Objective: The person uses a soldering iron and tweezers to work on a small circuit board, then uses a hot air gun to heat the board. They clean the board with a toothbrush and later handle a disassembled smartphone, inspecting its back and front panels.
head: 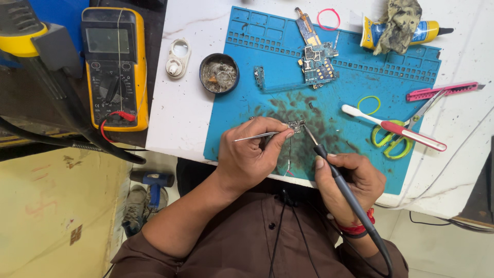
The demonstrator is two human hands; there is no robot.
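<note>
Left hand [250, 154] pinches tweezers [256, 136] on the small board [296, 125], right hand [355, 183] grips the iron [329, 162]; I'd keep both wrists braced on the mat [350, 87]

mat [360, 149]: blue, smeared with dark patches
table [180, 113]: white with faint grey veins
multimeter [116, 67]: yellow case, dark grey face, red lead
large circuit board [316, 56]: blue with silver parts
scissors [393, 139]: green handles
toothbrush [396, 128]: white head, red handle
utility knife [442, 91]: pink
rubber bands: one pink [328, 19], one yellow-green [369, 104]
glue tube [401, 32]: yellow and blue, under a dirty rag
soldering iron [342, 188]: black
tweezers [254, 136]: silver
shirt [247, 242]: brown
wrist thread [355, 228]: red
</note>
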